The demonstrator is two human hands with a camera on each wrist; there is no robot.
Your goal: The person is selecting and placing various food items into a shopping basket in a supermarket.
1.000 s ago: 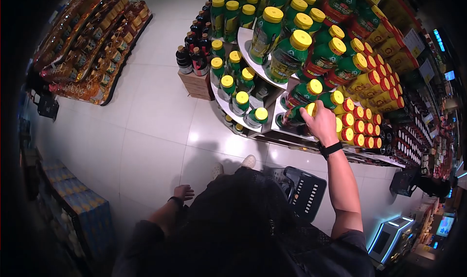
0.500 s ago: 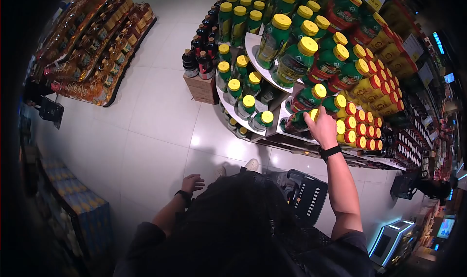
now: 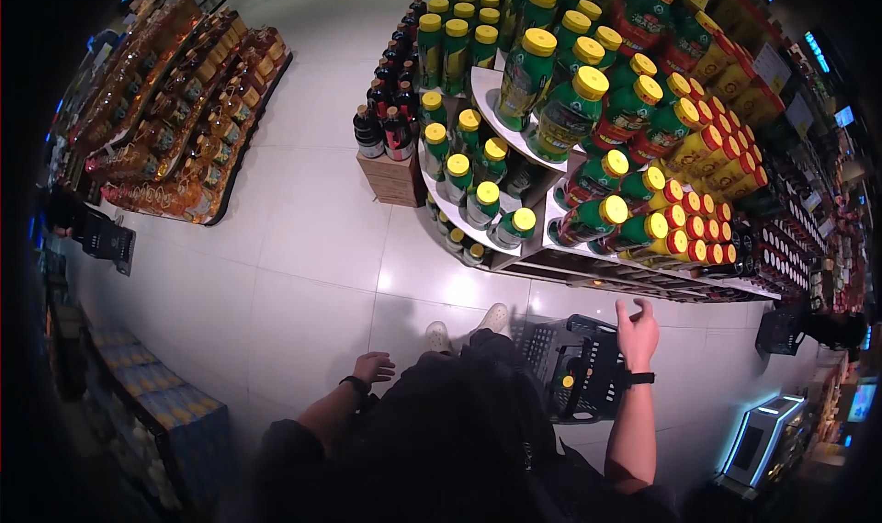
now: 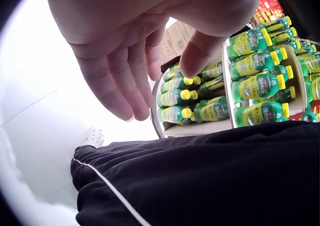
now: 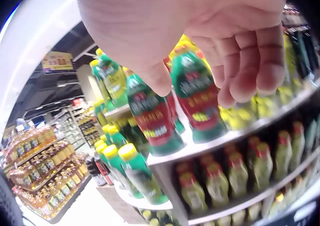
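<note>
My right hand [image 3: 638, 333] hovers beside the shopping basket with its fingers loosely bent and nothing in them. In the right wrist view its thumb and fingers overlap two green bottles with red labels, a left one [image 5: 152, 123] and a right one [image 5: 197, 105]. Those stand upright at the front corner of a white shelf [image 3: 554, 233], apart from the hand in the head view. Hanging empty near my dark trousers [image 4: 200, 176], my left hand [image 3: 373, 369] has relaxed fingers. The dark grey basket [image 3: 537, 350] is low at my right side, with a small yellow round thing [image 3: 569, 381] inside.
Curved tiers of the display hold green bottles [image 3: 484, 206] with yellow caps. Red-capped yellow bottles [image 3: 707, 151] fill its right side. Dark bottles [image 3: 397, 132] stand on a carton [image 3: 390, 178]. Across the aisle is a rack of amber bottles [image 3: 211, 146]; stacked blue boxes [image 3: 175, 385] stand lower left.
My right hand has let go of the green bottle at the shelf corner and drawn back toward me, beside the basket. That bottle stays on the shelf. The left hand still hangs empty.
</note>
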